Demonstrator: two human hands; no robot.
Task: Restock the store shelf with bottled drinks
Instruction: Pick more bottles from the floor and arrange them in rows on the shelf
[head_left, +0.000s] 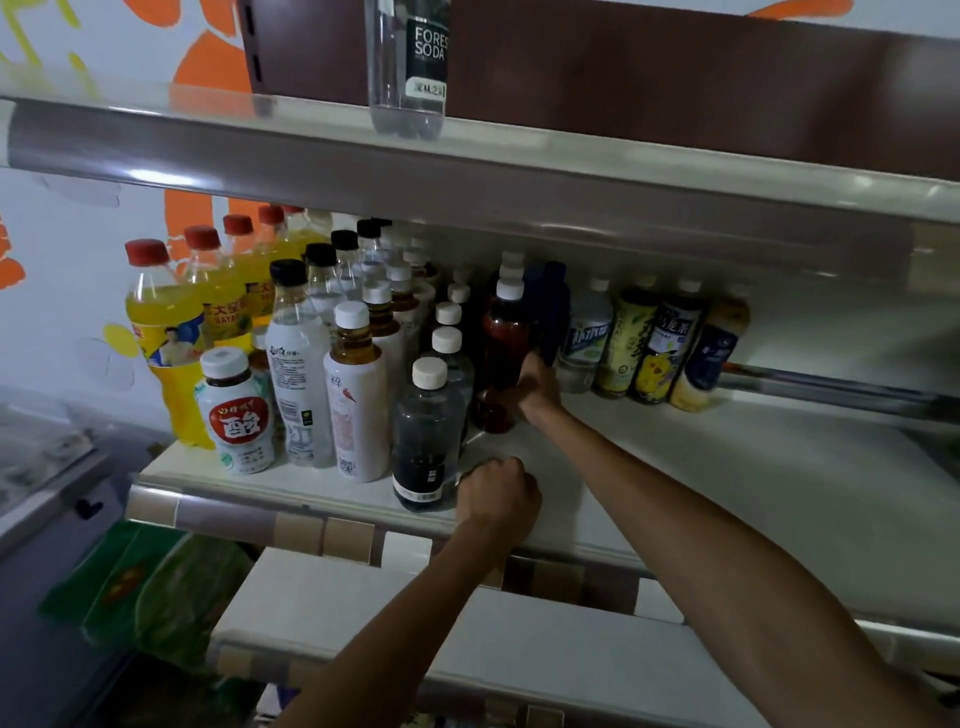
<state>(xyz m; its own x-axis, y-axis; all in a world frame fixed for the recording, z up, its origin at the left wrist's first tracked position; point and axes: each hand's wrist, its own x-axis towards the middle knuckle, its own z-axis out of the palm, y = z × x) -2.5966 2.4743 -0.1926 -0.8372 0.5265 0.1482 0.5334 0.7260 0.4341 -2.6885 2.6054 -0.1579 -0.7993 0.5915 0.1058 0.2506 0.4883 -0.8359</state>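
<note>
My right hand (537, 387) grips a dark red bottle with a white cap (501, 343), standing upright on the middle shelf (675, 467) behind a row of clear bottles. My left hand (496, 496) is curled into a fist at the shelf's front, right beside a clear bottle with a black label (426, 441); whether it holds anything cannot be seen. Rows of yellow soda bottles (166, 332), white-labelled drinks (358, 395) and tea bottles fill the shelf's left half.
Several bottles (649, 343) lean along the back of the shelf at centre right. One Forest Soda bottle (408, 67) stands on the top shelf. Green packets (156, 587) lie below left, above a lower white shelf (415, 613).
</note>
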